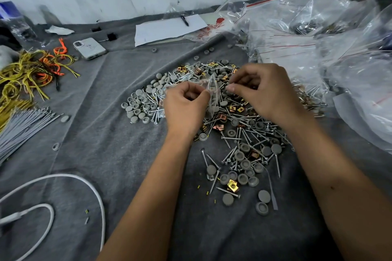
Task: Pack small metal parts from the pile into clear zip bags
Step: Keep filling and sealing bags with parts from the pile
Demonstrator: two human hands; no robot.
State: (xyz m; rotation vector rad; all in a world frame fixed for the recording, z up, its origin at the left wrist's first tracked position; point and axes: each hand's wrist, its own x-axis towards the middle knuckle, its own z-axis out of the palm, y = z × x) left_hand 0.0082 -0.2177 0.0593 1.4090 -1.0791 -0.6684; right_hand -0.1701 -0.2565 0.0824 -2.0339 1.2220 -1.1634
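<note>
- The left hand [186, 104] pinches one lip of a small clear plastic zip bag [212, 95] between thumb and curled fingers, holding it just above the pile with its mouth turned up and to the right.
- The right hand [263, 93] has its fingers curled toward the bag's mouth; the thumb and forefinger seem to pinch something small there, but whether it is a part or the bag's other lip, I cannot tell.
- Judged from this, the step in hand is opening or feeding the bag: it goes best if the left hand keeps the mouth spread and steady while the right drops parts straight in, points first for screws, so they do not snag the film.
- Directly beneath both hands lies the mixed pile [233, 125] on the grey cloth [110, 154]: silver screws [226, 139], round grey caps [137, 92] and gold square clip nuts [232, 186], scattered toward the person.
- To the right sits a heap of clear bags with red zip lines [297, 34], some already holding parts.
- Further left are a bundle of grey ties [23, 125], yellow and orange wires [31, 74], a white phone [89, 47] and a white cable [63, 178]; a white paper sheet with a pen [165, 27] lies at the back.
</note>
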